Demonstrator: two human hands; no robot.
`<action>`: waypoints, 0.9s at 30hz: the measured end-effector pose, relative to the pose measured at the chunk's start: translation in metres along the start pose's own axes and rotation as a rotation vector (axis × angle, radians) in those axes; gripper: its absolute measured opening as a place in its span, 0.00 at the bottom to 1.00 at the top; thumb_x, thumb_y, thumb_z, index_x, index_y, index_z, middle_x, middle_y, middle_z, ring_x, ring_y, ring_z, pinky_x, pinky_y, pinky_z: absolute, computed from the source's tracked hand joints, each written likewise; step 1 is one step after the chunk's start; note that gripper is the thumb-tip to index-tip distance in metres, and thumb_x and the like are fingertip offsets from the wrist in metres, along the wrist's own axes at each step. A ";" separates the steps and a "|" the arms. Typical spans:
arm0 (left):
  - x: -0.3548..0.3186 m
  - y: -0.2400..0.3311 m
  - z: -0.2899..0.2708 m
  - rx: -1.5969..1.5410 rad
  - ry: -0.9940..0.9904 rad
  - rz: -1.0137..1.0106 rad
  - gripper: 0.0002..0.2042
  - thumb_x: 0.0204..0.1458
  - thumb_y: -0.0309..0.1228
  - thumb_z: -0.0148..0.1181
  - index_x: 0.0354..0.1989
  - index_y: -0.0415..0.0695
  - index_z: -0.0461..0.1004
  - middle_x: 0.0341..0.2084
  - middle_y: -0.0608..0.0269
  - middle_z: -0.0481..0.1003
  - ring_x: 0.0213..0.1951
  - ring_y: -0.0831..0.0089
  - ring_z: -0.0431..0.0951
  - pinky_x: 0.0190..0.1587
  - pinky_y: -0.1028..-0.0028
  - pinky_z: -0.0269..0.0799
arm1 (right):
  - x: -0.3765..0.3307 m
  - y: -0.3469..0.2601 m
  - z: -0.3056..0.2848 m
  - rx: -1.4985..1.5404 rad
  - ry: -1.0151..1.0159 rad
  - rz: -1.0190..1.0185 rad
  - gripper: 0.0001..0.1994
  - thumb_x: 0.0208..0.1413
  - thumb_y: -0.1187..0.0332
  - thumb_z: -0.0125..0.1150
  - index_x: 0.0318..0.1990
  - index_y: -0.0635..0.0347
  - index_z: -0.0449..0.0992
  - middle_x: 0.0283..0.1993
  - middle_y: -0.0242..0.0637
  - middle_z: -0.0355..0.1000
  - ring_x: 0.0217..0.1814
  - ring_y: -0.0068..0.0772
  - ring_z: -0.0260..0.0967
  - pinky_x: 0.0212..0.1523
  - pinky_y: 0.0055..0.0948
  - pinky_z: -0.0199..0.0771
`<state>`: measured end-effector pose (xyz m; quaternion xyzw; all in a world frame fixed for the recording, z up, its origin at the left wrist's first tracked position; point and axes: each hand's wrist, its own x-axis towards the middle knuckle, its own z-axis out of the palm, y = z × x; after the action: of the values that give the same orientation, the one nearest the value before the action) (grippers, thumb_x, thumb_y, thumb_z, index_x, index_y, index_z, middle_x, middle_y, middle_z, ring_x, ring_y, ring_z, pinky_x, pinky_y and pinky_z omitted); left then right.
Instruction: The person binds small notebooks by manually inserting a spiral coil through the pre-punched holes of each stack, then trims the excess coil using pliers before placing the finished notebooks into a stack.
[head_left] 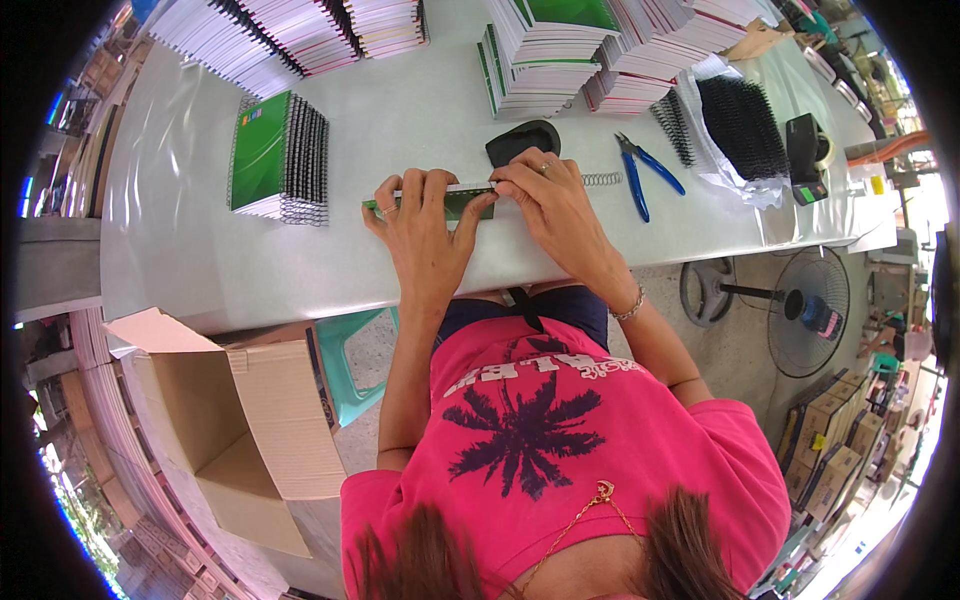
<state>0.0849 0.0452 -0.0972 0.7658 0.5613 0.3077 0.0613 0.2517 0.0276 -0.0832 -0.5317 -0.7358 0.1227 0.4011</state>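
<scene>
A small green-covered notebook [470,206] is on the pale table right in front of me, its spine edge turned away from me. My left hand [424,222] grips it, fingers over the far edge and thumb on the near side. My right hand [550,205] pinches a spiral binding coil [603,180] at the notebook's right end; the coil's free end sticks out to the right past my fingers. How far the coil runs through the holes is hidden by my hands. Just beyond my right hand lies a black shallow dish [508,146]. Blue-handled cutting pliers [637,190] lie to its right.
A stack of coil-bound green notebooks [262,160] stands at left. Taller notebook piles [545,80] line the far side. Black coils [740,120] lie on white wrapping at right, beside a tape dispenser [805,155]. An open cardboard box [285,415] and a fan [808,310] flank me below table level.
</scene>
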 end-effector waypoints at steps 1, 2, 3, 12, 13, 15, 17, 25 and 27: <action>0.000 0.001 -0.001 -0.003 -0.006 -0.003 0.17 0.51 0.49 0.64 0.39 0.49 0.73 0.39 0.69 0.69 0.52 0.59 0.62 0.56 0.47 0.49 | 0.000 0.000 0.000 0.002 -0.005 0.008 0.05 0.59 0.68 0.56 0.39 0.55 0.75 0.40 0.33 0.69 0.44 0.39 0.66 0.45 0.37 0.60; 0.000 0.001 -0.001 -0.005 0.000 -0.004 0.18 0.51 0.49 0.64 0.40 0.49 0.73 0.39 0.68 0.69 0.52 0.59 0.62 0.56 0.47 0.49 | 0.000 -0.001 0.001 -0.007 -0.007 0.024 0.04 0.59 0.68 0.56 0.39 0.55 0.75 0.40 0.34 0.69 0.44 0.39 0.66 0.45 0.37 0.60; -0.001 0.001 -0.001 -0.008 0.005 -0.005 0.18 0.51 0.49 0.64 0.41 0.48 0.73 0.40 0.68 0.69 0.53 0.59 0.62 0.56 0.47 0.48 | 0.000 -0.002 0.001 -0.015 -0.009 0.041 0.04 0.59 0.68 0.56 0.39 0.56 0.75 0.40 0.34 0.69 0.44 0.39 0.66 0.44 0.37 0.61; -0.003 0.004 -0.002 -0.286 0.241 -0.081 0.31 0.43 0.36 0.75 0.54 0.44 0.65 0.55 0.47 0.57 0.59 0.51 0.56 0.60 0.52 0.53 | 0.004 -0.003 0.004 -0.086 0.000 -0.005 0.05 0.59 0.67 0.56 0.38 0.56 0.75 0.38 0.34 0.69 0.41 0.39 0.65 0.41 0.37 0.60; -0.003 0.004 -0.001 -0.331 0.303 -0.093 0.34 0.42 0.35 0.76 0.56 0.43 0.64 0.56 0.44 0.56 0.59 0.50 0.56 0.60 0.52 0.54 | 0.004 -0.002 0.005 -0.103 0.002 -0.018 0.05 0.59 0.66 0.56 0.38 0.56 0.75 0.38 0.34 0.68 0.41 0.39 0.64 0.41 0.37 0.60; -0.004 0.003 0.001 -0.319 0.370 -0.104 0.36 0.40 0.34 0.77 0.56 0.41 0.62 0.55 0.43 0.56 0.60 0.48 0.54 0.60 0.53 0.55 | 0.003 -0.004 0.009 -0.110 0.010 -0.002 0.06 0.59 0.66 0.56 0.38 0.56 0.75 0.38 0.34 0.68 0.41 0.39 0.63 0.41 0.38 0.60; -0.007 -0.001 0.006 -0.344 0.352 -0.139 0.37 0.40 0.34 0.78 0.56 0.40 0.61 0.55 0.44 0.57 0.60 0.49 0.54 0.60 0.54 0.56 | 0.004 -0.005 0.009 -0.131 -0.005 -0.008 0.07 0.59 0.65 0.56 0.38 0.56 0.76 0.39 0.35 0.68 0.41 0.40 0.63 0.42 0.38 0.60; -0.008 -0.022 0.003 -0.378 0.066 -0.104 0.31 0.39 0.35 0.77 0.47 0.39 0.62 0.46 0.52 0.61 0.50 0.55 0.61 0.54 0.58 0.59 | 0.003 0.005 0.003 -0.235 -0.228 -0.103 0.17 0.57 0.55 0.60 0.45 0.59 0.77 0.46 0.42 0.67 0.47 0.44 0.62 0.46 0.42 0.62; -0.005 -0.024 -0.004 -0.392 0.040 -0.117 0.32 0.38 0.36 0.78 0.46 0.40 0.62 0.44 0.53 0.60 0.49 0.57 0.61 0.54 0.60 0.60 | 0.003 0.008 -0.001 -0.174 -0.193 -0.070 0.19 0.56 0.53 0.61 0.46 0.60 0.76 0.49 0.44 0.66 0.48 0.46 0.62 0.47 0.44 0.63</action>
<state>0.0625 0.0488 -0.1067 0.6991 0.5350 0.4223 0.2159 0.2575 0.0334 -0.0862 -0.5240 -0.7970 0.0950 0.2848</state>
